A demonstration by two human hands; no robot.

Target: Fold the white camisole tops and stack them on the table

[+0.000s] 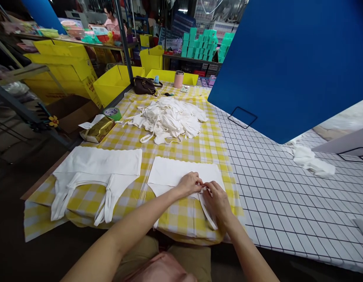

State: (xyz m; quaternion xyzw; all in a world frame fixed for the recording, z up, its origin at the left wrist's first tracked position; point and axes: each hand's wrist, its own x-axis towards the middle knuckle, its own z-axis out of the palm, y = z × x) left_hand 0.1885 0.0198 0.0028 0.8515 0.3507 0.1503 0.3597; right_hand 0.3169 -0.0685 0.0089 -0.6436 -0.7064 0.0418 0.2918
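A white camisole top [181, 169] with a scalloped edge lies flat in front of me, its wide band away from me and its straps toward me. My left hand [189, 185] rests on the garment, fingers closed in a pinch at the base of the right-hand strap. Touching the same spot, my right hand [219, 200] also pinches the fabric there, and the strap hangs down beside it. To the left, a stack of similar white tops [102, 162] lies spread with straps toward me. Beyond both is a loose heap of white tops [172, 117].
A yellow checked cloth [128, 213] covers the table. At its left edge are a gold packet [99, 129] and green tape roll [112, 113]. A dark handbag [144, 85] and pink tumbler [178, 79] stand at the back. A big blue board [287, 66] rises right.
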